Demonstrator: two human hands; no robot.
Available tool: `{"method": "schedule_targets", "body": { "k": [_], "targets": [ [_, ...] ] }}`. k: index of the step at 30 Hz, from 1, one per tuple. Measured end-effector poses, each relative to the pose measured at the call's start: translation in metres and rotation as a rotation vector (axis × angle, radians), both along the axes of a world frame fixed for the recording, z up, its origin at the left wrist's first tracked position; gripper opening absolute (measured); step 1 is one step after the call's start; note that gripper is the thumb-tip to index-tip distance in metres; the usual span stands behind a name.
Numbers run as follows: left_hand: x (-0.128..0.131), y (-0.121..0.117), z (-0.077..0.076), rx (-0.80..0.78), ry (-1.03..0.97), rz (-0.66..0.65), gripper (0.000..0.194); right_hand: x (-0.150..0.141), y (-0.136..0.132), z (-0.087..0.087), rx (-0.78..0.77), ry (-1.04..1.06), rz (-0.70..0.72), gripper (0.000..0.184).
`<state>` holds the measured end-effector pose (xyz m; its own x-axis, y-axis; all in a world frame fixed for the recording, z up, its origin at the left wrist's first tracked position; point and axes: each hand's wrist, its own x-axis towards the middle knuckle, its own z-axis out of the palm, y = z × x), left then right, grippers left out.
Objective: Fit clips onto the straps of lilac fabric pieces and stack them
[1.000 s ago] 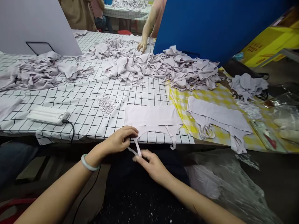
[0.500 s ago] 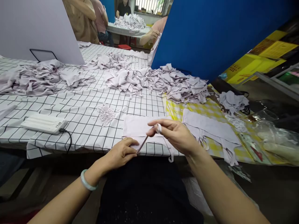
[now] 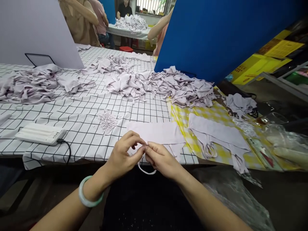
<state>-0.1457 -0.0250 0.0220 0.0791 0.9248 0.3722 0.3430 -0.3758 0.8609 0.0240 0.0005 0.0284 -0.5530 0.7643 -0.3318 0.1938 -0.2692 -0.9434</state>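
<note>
A pale lilac garment [image 3: 158,132] lies flat at the near edge of the checked table [image 3: 84,109]. My left hand [image 3: 124,155] and my right hand [image 3: 162,158] meet fingertip to fingertip just in front of it, both pinching its thin strap [image 3: 146,171], which hangs in a loop below them. A pale green bangle [image 3: 85,195] sits on my left wrist. A small heap of white bits [image 3: 107,118] lies to the left of the garment.
A stack of flat lilac garments [image 3: 216,133] lies on the yellow cloth to the right. Crumpled lilac heaps [image 3: 166,85] fill the table's middle and left. A white power bank [image 3: 39,133] with cable sits left. A blue board [image 3: 216,32] stands behind; other people work farther back.
My right hand, raised with the strap stretched half a second ago, has come down to meet the left hand. The strap now hangs as a loop.
</note>
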Motion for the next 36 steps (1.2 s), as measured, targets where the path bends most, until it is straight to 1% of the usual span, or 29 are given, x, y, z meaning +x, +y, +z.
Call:
{"method": "schedule_targets", "body": {
  "k": [1,3,6,9,11,12,14,16,18,21,23,25,27,31,34,36],
  "targets": [
    [0.001,-0.001,0.001,0.017,0.054,-0.017,0.008,0.000,-0.003,-0.001,0.009,-0.029,0.010,0.039],
    [0.002,-0.003,-0.001,-0.024,0.108,-0.044,0.009,0.002,-0.009,-0.003,0.019,-0.063,0.033,0.042],
    [0.002,-0.007,-0.006,-0.228,0.030,-0.072,0.011,0.008,-0.021,-0.004,-0.007,-0.034,0.051,0.041],
    [0.003,-0.010,-0.008,-0.448,-0.126,-0.138,0.013,0.015,-0.036,-0.010,-0.054,0.013,-0.031,0.036],
    [0.005,-0.009,-0.011,-0.503,-0.135,-0.179,0.014,0.019,-0.041,-0.017,-0.037,0.011,-0.105,0.035],
    [0.006,-0.006,-0.013,-0.485,-0.099,-0.190,0.014,0.021,-0.042,-0.021,-0.022,-0.003,-0.141,0.034],
    [0.007,0.005,-0.023,-0.352,0.030,-0.179,0.011,0.024,-0.038,-0.030,-0.045,-0.032,-0.230,0.031],
    [0.007,0.020,-0.038,-0.154,0.189,-0.154,0.007,0.026,-0.029,-0.039,-0.146,-0.047,-0.338,0.029],
    [0.007,0.035,-0.056,0.002,0.340,-0.152,0.015,0.026,-0.019,-0.046,-0.273,-0.030,-0.409,0.026],
    [0.008,0.050,-0.078,0.078,0.489,-0.179,0.019,0.023,-0.006,-0.051,-0.367,-0.006,-0.439,0.027],
    [0.009,0.055,-0.085,0.101,0.512,-0.173,0.017,0.019,0.000,-0.051,-0.371,-0.013,-0.449,0.030],
    [0.009,0.057,-0.087,0.112,0.470,-0.150,0.017,0.014,0.004,-0.049,-0.372,-0.026,-0.456,0.029],
    [0.009,0.058,-0.084,0.087,0.401,-0.121,0.017,0.008,0.009,-0.049,-0.370,-0.021,-0.468,0.026],
    [0.008,0.062,-0.075,-0.053,0.302,-0.107,0.015,-0.003,0.017,-0.050,-0.343,0.028,-0.553,0.019],
    [0.008,0.064,-0.070,-0.157,0.270,-0.118,0.014,-0.008,0.022,-0.053,-0.360,0.071,-0.629,0.017],
    [0.008,0.065,-0.068,-0.197,0.258,-0.120,0.015,-0.010,0.024,-0.054,-0.365,0.093,-0.663,0.018]
  ]
}}
